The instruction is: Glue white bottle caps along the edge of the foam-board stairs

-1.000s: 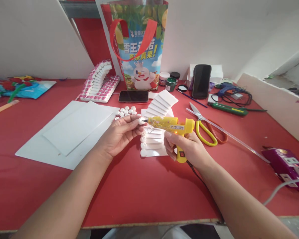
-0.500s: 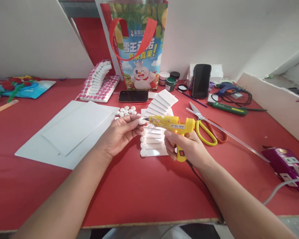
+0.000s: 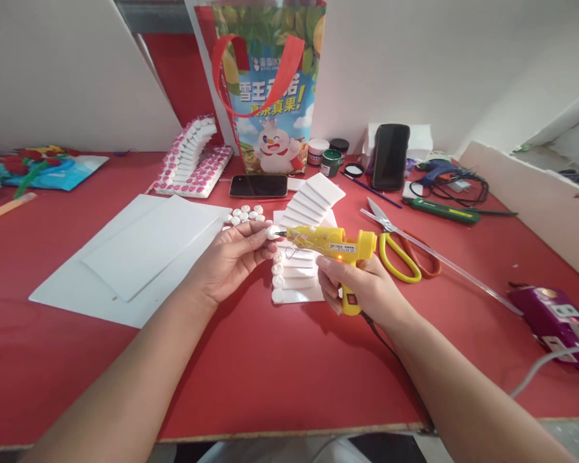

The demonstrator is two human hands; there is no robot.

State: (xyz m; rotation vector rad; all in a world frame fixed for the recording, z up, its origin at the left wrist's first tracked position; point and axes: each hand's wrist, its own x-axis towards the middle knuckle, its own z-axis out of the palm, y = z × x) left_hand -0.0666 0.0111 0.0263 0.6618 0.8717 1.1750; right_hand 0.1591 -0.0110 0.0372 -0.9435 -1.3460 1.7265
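Between the thumb and fingers of my left hand (image 3: 234,257) is a small white rosette (image 3: 273,232). My right hand (image 3: 367,283) grips a yellow hot glue gun (image 3: 318,239) by its handle, its orange light lit. The nozzle tip touches or nearly touches the rosette. Below the gun lies a white stepped model (image 3: 299,281) of foam board strips, curving away to the right at the back, with several rosettes along its left edge. A cluster of loose white rosettes (image 3: 244,215) rests just behind my left hand.
White foam board sheets (image 3: 120,257) lie at left. Scissors (image 3: 400,257), a clear glue stick (image 3: 463,276) and a purple power strip (image 3: 554,321) are at right. A phone (image 3: 258,186), a colourful bag (image 3: 270,96), paint jars (image 3: 330,162) and a pink-trimmed stair model (image 3: 188,161) stand behind.
The glue gun has shifted very slightly left with its nozzle at the rosette. My left hand has stayed almost in place.
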